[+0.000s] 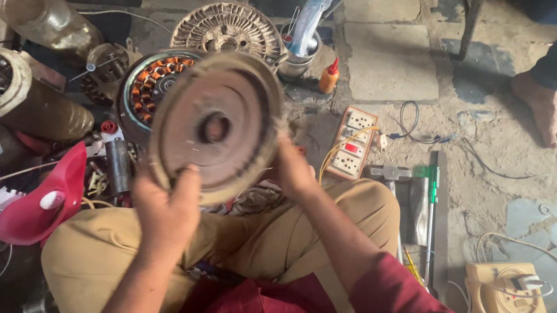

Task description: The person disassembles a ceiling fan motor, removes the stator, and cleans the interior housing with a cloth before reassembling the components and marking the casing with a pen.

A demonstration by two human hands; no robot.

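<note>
Both hands, left hand and right hand, grip the removed motor cover by its rim above the lap; the exposed copper-wound stator lies just beyond, unreassembled.

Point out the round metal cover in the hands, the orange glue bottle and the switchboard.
round metal cover (217,127), head view, flat face
orange glue bottle (329,78), head view, body
switchboard (352,143), head view, front panel

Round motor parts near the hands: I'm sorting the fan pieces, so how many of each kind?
Round cover plate, held by left hand and right hand: 1
Finned round cover on floor: 1
Copper-wound stator: 1
Total: 3
</note>
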